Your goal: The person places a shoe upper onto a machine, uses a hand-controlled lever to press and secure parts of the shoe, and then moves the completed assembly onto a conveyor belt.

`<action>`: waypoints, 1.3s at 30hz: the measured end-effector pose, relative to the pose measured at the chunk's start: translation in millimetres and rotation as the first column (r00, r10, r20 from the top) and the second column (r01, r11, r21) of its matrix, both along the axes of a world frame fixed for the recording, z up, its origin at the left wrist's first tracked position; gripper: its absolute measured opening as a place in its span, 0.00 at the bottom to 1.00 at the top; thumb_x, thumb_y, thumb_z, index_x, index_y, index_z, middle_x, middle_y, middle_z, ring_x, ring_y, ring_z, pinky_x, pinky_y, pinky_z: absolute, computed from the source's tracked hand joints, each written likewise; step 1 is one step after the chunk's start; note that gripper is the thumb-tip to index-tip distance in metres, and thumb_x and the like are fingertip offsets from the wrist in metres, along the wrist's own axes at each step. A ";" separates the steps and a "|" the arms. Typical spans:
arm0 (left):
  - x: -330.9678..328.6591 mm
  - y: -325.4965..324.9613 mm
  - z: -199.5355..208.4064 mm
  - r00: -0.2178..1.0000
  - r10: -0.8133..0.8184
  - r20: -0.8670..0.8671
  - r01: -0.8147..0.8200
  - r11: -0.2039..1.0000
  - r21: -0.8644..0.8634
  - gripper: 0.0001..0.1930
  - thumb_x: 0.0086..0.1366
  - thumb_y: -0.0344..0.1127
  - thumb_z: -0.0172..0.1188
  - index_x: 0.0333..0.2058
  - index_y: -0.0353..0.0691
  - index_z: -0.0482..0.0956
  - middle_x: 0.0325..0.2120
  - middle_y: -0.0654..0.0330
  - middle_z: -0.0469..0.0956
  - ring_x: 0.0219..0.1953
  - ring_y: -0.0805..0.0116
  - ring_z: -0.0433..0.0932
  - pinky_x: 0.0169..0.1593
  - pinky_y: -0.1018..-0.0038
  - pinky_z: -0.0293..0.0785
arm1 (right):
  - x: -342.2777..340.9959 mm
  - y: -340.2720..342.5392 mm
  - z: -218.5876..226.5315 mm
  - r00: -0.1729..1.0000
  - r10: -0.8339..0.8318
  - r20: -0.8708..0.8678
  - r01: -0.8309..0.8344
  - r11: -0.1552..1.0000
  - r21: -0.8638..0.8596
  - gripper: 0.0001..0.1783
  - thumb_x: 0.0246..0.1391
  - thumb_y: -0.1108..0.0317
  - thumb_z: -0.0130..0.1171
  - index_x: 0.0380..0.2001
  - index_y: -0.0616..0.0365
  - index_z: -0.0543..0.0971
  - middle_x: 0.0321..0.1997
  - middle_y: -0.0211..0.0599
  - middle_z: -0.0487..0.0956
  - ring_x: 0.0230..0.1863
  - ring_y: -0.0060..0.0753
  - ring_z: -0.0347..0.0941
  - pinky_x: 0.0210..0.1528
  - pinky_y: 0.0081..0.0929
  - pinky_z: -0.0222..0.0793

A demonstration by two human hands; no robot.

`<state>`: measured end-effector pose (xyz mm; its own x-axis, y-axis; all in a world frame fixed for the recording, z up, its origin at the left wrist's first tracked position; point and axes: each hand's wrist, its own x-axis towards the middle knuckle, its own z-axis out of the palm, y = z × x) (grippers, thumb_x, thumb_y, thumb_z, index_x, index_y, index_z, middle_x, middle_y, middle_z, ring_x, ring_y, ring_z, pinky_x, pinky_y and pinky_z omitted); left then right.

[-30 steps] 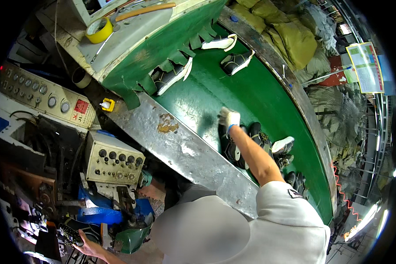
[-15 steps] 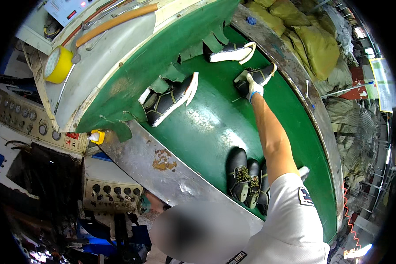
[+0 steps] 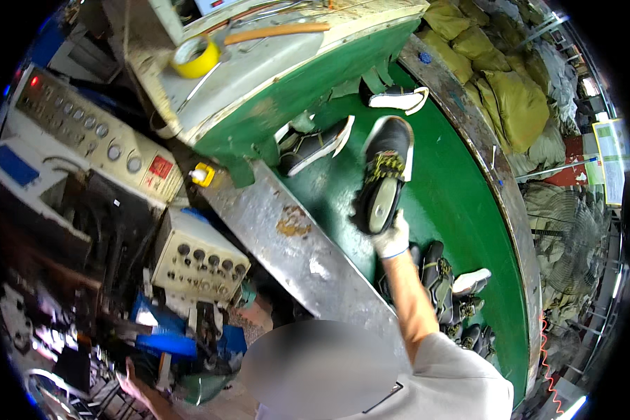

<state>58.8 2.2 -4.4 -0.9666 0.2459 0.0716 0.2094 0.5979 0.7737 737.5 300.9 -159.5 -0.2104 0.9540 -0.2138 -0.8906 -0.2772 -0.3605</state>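
My right hand (image 3: 393, 238), in a pale glove, grips the heel end of a black work shoe (image 3: 389, 143) with a white sole edge and black-and-yellow laces. A pale last shows in the shoe's opening, and the toe points away from me. Beyond it on the green surface, two more black shoes with white soles lie on their sides: one shoe (image 3: 318, 147) to the left, the other shoe (image 3: 395, 99) farther back. My left hand (image 3: 134, 386), bare, is at the lower left with fingers stretched out. It appears to hold nothing.
Several black shoes (image 3: 437, 276) stand on the green surface (image 3: 462, 203) beside my right forearm. A metal ledge (image 3: 308, 245) edges its near side. Yellow tape (image 3: 194, 57) lies on the raised shelf. Control panels (image 3: 199, 262) stand left; yellow sacks (image 3: 514, 105) are piled at the far right.
My right hand has come nearer, bringing the shoe from the far right side toward me. The view has turned, and my left hand has come into view at the lower left.
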 end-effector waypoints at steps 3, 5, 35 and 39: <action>3.9 2.7 11.6 0.997 -0.066 0.037 0.063 0.995 0.071 0.22 0.56 0.31 0.75 0.49 0.31 0.80 0.42 0.57 0.82 0.41 0.65 0.77 0.49 0.67 0.74 | -115.7 -32.1 59.9 0.974 -0.063 -0.217 0.001 0.961 -0.275 0.50 0.58 0.25 0.46 0.67 0.55 0.68 0.66 0.52 0.73 0.63 0.59 0.70 0.67 0.62 0.64; -1.1 1.6 13.4 0.977 -0.210 0.025 0.203 0.964 0.173 0.19 0.56 0.26 0.74 0.47 0.34 0.80 0.40 0.60 0.82 0.39 0.68 0.77 0.47 0.69 0.75 | -185.8 -43.5 93.2 0.964 0.235 -0.120 -0.260 0.929 -0.264 0.35 0.63 0.39 0.48 0.58 0.60 0.74 0.53 0.50 0.79 0.48 0.49 0.78 0.48 0.46 0.76; -51.3 35.3 12.7 0.989 -0.142 0.051 0.089 0.824 0.559 0.25 0.74 0.45 0.59 0.22 0.27 0.76 0.17 0.62 0.70 0.22 0.75 0.63 0.27 0.69 0.59 | -517.5 -193.6 149.1 0.505 0.863 0.033 -0.799 0.481 -0.361 0.29 0.67 0.58 0.56 0.67 0.57 0.70 0.59 0.37 0.79 0.55 0.31 0.78 0.61 0.31 0.74; -52.9 35.0 77.0 0.868 -0.099 0.487 0.000 0.980 0.200 0.31 0.70 0.55 0.59 0.28 0.23 0.81 0.18 0.53 0.79 0.23 0.63 0.76 0.30 0.66 0.69 | -493.8 -188.9 126.2 0.501 0.766 0.402 -0.744 0.619 -0.252 0.27 0.67 0.62 0.53 0.66 0.60 0.70 0.59 0.41 0.79 0.54 0.32 0.79 0.61 0.33 0.76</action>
